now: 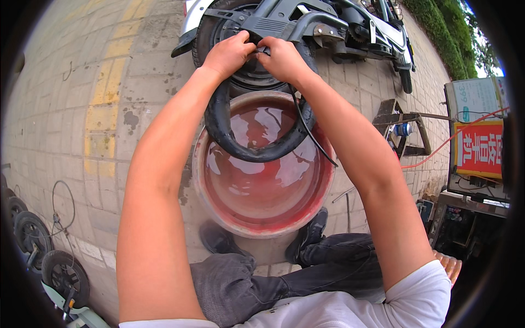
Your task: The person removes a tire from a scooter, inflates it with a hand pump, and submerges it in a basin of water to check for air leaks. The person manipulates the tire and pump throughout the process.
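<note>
A black inner tube (257, 153) hangs in a loop from the scooter wheel, its lower part over and partly in the water of a round red-rimmed basin (212, 210). At the top of the loop, my left hand (229, 54) is closed with its fingers bent in. Close beside it my right hand (281, 59) is closed too, in a pinch. A small dark piece (263, 50) with a light edge shows between the fingertips; its kind is unclear. From below my right hand a thin black hose (311, 134) runs down across the tube to outside the basin.
The grey scooter (328, 27) lies ahead, its rear wheel (251, 76) just beyond the basin. A metal stand (407, 131) is on the right, near a cabinet with a red sign (478, 150) and a red cord (432, 156). Several wheels (65, 276) line the lower left.
</note>
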{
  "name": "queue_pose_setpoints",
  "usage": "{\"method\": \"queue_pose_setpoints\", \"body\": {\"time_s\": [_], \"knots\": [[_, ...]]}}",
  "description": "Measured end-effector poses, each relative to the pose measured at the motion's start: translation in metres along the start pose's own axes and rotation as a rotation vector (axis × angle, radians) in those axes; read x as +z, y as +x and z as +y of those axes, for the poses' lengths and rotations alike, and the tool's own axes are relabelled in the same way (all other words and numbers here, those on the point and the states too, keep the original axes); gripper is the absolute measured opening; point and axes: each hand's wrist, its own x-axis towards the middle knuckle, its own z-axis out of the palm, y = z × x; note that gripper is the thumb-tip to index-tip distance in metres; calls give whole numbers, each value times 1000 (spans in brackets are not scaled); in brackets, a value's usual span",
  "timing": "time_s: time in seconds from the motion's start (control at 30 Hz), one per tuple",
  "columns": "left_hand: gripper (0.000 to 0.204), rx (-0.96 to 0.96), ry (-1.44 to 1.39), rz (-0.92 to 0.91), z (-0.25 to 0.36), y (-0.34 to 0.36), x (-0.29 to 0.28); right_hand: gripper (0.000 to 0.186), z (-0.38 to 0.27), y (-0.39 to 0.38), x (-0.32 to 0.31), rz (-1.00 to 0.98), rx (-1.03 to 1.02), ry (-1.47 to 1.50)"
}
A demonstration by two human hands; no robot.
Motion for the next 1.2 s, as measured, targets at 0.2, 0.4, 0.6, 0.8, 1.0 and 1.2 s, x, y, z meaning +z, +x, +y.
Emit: {"method": "queue_pose_setpoints", "body": {"time_s": [0.2,0.4,0.6,0.8,1.0,1.2], "knots": [[15,-9,-25,4,4,-1,-5,37,-2,0,-17,-167,313,310],[15,-3,-8,33,4,-1,-2,33,0,-1,-11,-214,518,699],[13,-16,43,25,1,-1,2,25,-6,11,-16,-405,483,501],[12,-31,52,5,4,0,2,21,-12,15,-15,-431,770,615],[12,-91,15,-15,9,0,-2,25,-14,9,-6,-304,815,746],[15,-142,9,-28,16,1,-2,45,-2,2,34,194,551,435]]}}
